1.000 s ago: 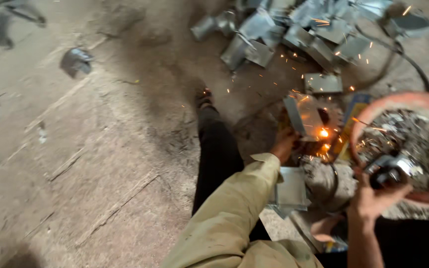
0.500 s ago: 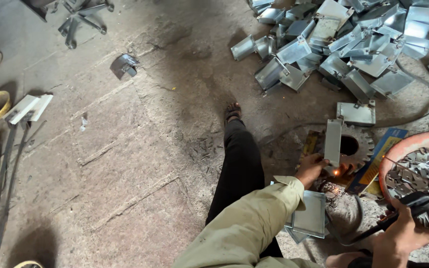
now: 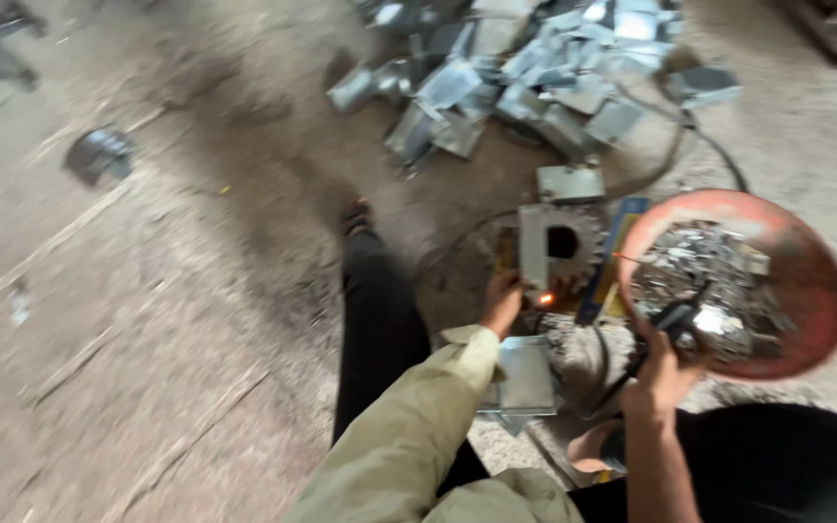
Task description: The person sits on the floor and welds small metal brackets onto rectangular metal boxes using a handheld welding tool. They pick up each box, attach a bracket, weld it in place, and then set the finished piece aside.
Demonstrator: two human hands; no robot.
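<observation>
Rough concrete floor [image 3: 147, 320] filled the head view, lying bare and wide to the left of the hands, while a heap of bent grey metal brackets [image 3: 535, 68] crowded the stretch beyond them. Left hand [image 3: 502, 302] was closed on the lower edge of an upright grey metal plate [image 3: 538, 247], which stood against a toothed gear [image 3: 583, 247] with a glowing spot at its foot. Right hand [image 3: 664, 373] gripped a dark welding holder [image 3: 678, 318], just in front of a red bowl [image 3: 806, 261] of metal scraps, leaving little room on that side.

A bowl [image 3: 806, 291] of metal scraps [image 3: 704, 276] lies right of the toothed wheel [image 3: 564, 247], behind which spreads a bracket pile [image 3: 525, 77].
</observation>
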